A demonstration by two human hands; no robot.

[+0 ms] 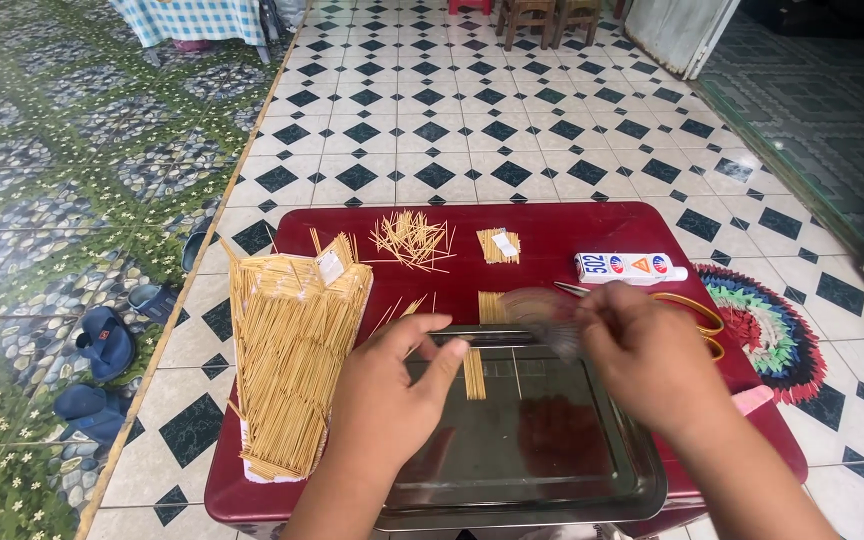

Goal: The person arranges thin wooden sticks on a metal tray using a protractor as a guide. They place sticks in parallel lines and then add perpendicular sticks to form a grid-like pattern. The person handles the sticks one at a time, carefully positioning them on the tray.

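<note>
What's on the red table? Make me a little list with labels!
Table: low red table on a tiled floor
Tray: shiny metal tray, nearest the person
Left hand: left hand resting on the tray's edge
Right hand: right hand blurred, grip unclear
Big item: toothpick model at left
Loose: toothpick pile
Also: glue tube, scissors

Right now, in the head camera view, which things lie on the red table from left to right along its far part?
Big toothpick structure → loose scattered toothpicks → small toothpick bundle with a paper label → white glue tube → orange-handled scissors, partly hidden behind the right hand.
</note>
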